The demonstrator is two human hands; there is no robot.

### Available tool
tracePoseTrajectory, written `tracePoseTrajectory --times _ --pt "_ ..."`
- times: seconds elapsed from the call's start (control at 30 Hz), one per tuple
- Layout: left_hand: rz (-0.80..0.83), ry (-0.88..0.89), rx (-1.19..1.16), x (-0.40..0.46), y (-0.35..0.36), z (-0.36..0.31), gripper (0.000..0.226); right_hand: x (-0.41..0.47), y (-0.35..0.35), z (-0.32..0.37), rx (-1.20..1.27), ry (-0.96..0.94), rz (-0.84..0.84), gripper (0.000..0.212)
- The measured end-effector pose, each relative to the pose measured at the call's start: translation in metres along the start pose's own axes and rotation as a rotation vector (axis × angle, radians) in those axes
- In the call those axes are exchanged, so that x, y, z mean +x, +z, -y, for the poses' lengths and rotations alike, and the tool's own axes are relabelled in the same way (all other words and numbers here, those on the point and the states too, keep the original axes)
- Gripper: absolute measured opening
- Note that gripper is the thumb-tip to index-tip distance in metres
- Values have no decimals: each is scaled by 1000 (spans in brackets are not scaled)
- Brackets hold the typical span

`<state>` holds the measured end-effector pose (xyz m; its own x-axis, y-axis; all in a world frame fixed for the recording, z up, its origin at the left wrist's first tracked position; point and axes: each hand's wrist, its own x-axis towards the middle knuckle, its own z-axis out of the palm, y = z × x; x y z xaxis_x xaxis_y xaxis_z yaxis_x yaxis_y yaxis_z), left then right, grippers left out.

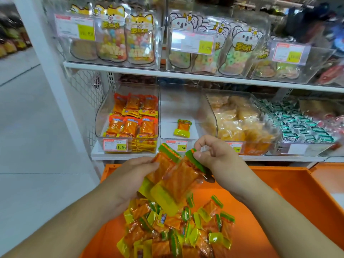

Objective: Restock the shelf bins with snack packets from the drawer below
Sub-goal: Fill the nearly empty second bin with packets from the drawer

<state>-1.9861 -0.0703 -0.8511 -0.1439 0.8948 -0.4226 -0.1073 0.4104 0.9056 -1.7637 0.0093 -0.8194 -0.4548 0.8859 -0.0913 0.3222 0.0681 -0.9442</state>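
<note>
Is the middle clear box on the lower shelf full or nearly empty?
Nearly empty. The middle bin holds just one packet on its bare white floor.

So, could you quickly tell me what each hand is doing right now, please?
Left hand: holds a few orange snack packets above the drawer.
Right hand: fingers pinch the green end of the top packet.

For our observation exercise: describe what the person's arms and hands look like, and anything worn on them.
Both forearms are bare to the frame's lower edge: no sleeves, gloves, watch, bracelets or rings show. The left hand and right hand have short, plain nails where visible.
</note>
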Motion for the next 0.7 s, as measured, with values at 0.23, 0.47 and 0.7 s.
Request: tracePoseTrajectory --times 0.23,0.47,0.7 --pt "214 109 164 0 13 2 34 12 13 -5 -98 -53 -102 19" --pt "177 218 303 -4 18 -1 25 9 19 -6 -398 -132 -245 30" --pt "218 205 397 -9 10 -3 24 3 8 -2 60 37 141 17"
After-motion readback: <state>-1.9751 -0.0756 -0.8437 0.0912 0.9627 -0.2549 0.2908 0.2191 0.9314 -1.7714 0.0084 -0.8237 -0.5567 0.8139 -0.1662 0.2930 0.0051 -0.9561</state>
